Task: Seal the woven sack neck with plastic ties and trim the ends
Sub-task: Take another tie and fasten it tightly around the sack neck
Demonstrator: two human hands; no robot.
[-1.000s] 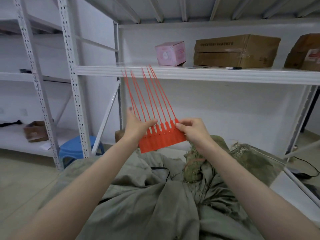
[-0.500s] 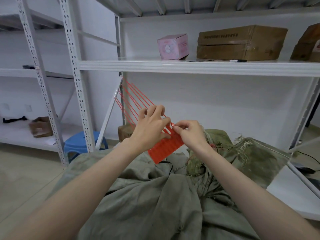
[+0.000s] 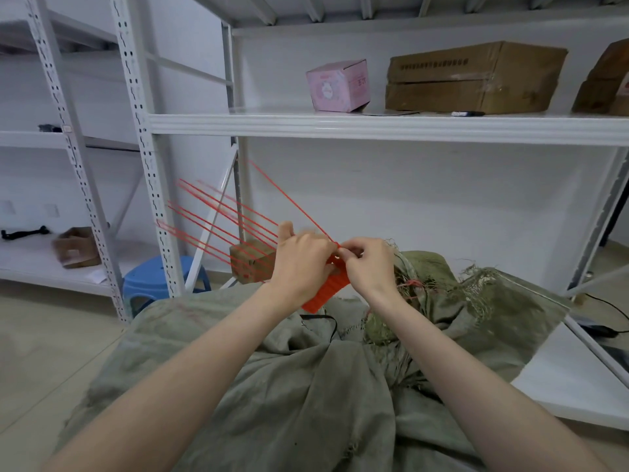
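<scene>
My flat strip of plastic ties [image 3: 326,291] is bright orange-red. The coarse woven sack [image 3: 289,403] is plain, dull olive green. Far off, a small pink cardboard box [image 3: 337,85] and a brown cardboard carton [image 3: 469,80] sit on white metal shelving [image 3: 340,126]. Far left is a blue plastic stool [image 3: 146,279].

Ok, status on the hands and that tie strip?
Left hand grips red tie strip; right hand pinches single tie, splayed apart. Woven sack lies below. Nothing blocking.

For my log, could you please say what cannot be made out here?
Head view:
- Whether the single tie is free of the strip: left hand and right hand cover the joint.
- Sack neck: partly behind right hand.
- Print on brown box: too small.
- Rightmost box: cut by the edge.
</scene>
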